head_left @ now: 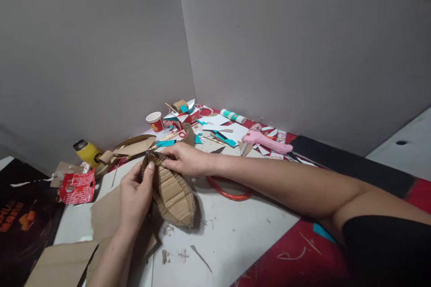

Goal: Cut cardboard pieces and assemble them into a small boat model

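Between my hands is a leaf-shaped cardboard hull (173, 188), its rim standing up and its hollow side facing me. My left hand (138, 188) pinches the pointed far end, the thumb lying over the rim. On the far right side of the same piece, my right hand (178, 159) grips the edge, with its fingertips partly hidden behind the cardboard. The near rounded end hangs just over the white board (215, 228). Under my left forearm lie flat cardboard sheets (104, 213).
A pink glue gun (267, 140), a glue stick (233, 115), a paper cup (155, 121) and paper scraps crowd the far corner. At left are a yellow bottle (88, 153) and a red wrapper (77, 187). An orange ring (232, 196) lies beneath my right forearm. Grey walls rise behind.
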{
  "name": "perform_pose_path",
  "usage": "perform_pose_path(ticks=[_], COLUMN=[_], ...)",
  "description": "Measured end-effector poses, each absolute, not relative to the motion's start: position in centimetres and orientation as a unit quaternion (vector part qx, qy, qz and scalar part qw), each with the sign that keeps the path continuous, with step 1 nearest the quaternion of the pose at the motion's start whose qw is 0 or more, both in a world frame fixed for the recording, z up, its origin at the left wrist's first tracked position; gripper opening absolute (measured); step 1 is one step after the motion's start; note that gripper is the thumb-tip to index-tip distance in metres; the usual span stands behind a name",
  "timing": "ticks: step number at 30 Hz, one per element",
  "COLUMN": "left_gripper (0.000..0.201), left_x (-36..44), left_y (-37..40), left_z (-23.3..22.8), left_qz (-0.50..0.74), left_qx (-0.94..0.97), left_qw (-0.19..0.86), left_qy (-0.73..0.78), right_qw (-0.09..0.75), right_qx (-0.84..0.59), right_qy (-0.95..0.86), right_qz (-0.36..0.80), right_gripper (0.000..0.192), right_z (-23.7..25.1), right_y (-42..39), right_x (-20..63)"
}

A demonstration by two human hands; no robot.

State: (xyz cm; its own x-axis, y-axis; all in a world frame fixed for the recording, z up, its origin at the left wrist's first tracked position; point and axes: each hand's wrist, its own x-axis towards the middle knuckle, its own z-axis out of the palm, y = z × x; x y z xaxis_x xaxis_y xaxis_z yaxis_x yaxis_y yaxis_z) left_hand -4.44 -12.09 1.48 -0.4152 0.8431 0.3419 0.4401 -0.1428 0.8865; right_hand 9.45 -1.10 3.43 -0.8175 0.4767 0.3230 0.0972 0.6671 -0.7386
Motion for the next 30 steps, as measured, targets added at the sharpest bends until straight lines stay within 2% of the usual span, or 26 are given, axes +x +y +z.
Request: perform_pose_path(ticks=[4, 12, 21, 26, 30], left_gripper=[0.037, 0.032, 0.036, 0.045, 0.045], left_x=[-4.7, -4.7, -4.2, -4.3, -4.4], left_y=[-11.9, -12.0, -11.8, -11.6, -11.5], left_z=[0.7, 0.2, 0.8, 0.4, -0.1], left_qz=[0.548, 0.55, 0.576, 0.568, 0.576], left_qx=[0.501, 0.506, 0.473, 0.464, 0.465], left_qw=[0.241, 0.173, 0.243, 0.327, 0.344], left_qy=[0.625, 0.642, 0.621, 0.596, 0.578], right_qw=[0.263, 0.274, 0.237, 0.256, 0.266], right_qx=[-0.18, -0.183, -0.196, -0.214, -0.218], right_qy=[-0.873, -0.869, -0.86, -0.851, -0.848], right_qz=[0.369, 0.369, 0.408, 0.405, 0.404], right_gripper=[0.017, 0.015, 0.012, 0.015, 0.016], right_z=[3.1, 2.8, 3.1, 2.7, 2.5], right_y=[-0.9, -1.3, -0.5, -0.5, -0.7], right_x=[9.3, 9.0, 9.2, 9.1, 9.0])
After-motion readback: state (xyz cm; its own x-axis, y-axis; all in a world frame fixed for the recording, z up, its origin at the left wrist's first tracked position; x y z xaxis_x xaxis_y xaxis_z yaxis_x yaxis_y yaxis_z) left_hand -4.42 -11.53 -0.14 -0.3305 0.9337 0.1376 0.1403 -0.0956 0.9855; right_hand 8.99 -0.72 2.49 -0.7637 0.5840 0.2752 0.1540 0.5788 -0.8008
